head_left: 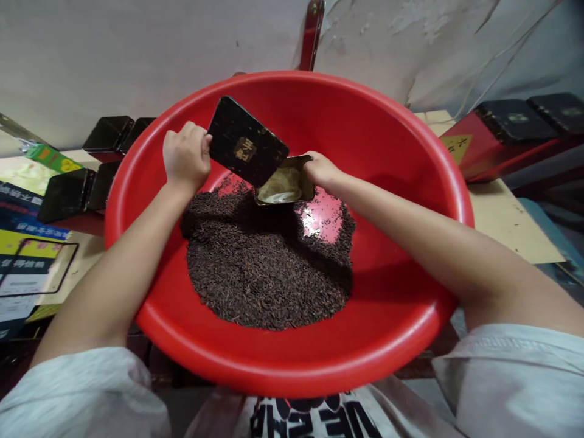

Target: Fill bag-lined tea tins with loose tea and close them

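A big red plastic basin (410,152) sits in front of me with a heap of dark loose tea leaves (264,267) in its bottom. My left hand (185,155) is closed on the edge of a black tin lid (246,143) with a gold mark, held tilted over the heap. My right hand (322,170) grips the rim of an open tin (283,184) with a pale gold inside, tipped with its mouth toward me just above the leaves. Lid and tin overlap at the middle.
Several black tins (86,164) stand at the left behind the basin, more black tins (520,118) on a red box at the right. Printed cartons (27,255) lie at the left, brown cardboard (506,219) at the right. A cracked wall is close behind.
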Demonstrator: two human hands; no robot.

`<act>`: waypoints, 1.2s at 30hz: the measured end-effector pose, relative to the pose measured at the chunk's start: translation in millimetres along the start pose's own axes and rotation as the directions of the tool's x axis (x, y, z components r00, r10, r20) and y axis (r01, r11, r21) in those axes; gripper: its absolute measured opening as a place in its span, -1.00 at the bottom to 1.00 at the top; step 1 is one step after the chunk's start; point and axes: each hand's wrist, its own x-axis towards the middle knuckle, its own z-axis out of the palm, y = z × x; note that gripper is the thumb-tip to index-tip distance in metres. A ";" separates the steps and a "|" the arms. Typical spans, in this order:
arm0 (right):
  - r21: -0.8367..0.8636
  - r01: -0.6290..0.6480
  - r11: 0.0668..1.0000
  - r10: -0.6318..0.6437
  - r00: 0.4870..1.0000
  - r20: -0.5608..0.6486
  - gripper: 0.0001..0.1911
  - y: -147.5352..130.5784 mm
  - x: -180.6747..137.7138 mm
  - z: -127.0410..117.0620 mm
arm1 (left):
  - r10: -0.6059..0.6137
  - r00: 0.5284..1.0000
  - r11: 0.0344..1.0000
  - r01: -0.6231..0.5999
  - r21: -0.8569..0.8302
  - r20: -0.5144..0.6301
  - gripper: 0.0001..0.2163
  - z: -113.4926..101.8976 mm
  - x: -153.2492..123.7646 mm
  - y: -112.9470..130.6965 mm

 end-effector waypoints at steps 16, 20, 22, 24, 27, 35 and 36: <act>0.129 -0.044 0.991 0.060 0.991 -0.122 -0.84 1.9 -1.0 8.4 | -0.132 0.679 0.991 0.087 0.099 0.722 -0.72 -32.5 -38.3 50.3; 0.043 -0.007 0.999 0.011 0.996 -0.089 -0.80 2.0 -0.9 4.1 | -0.046 0.598 0.998 -0.015 0.068 0.800 -0.75 -20.9 -59.4 47.4; -0.026 0.020 0.999 -0.022 0.997 -0.075 -0.82 3.8 0.0 3.0 | -0.008 0.579 0.999 -0.038 0.036 0.815 -0.75 -19.8 -61.0 48.4; -0.095 0.075 0.993 -0.085 0.991 -0.100 -0.83 6.9 0.2 3.4 | -0.003 0.640 1.000 0.004 0.001 0.769 -0.72 -23.8 -53.1 54.0; -0.135 0.240 0.961 -0.264 0.943 -0.203 -0.75 12.0 -2.1 6.9 | -0.029 0.837 0.990 0.098 -0.097 0.546 -0.64 -45.6 -27.3 74.3; -0.216 0.614 0.759 -0.649 0.738 -0.184 -0.80 12.6 -10.9 11.7 | 0.296 0.708 0.921 -0.032 -0.389 0.641 -0.74 -103.1 7.6 162.3; -0.213 0.622 0.753 -0.656 0.734 -0.174 -0.81 12.1 -10.1 10.8 | 0.330 0.634 0.925 -0.070 -0.373 0.699 -0.73 -95.0 8.6 167.8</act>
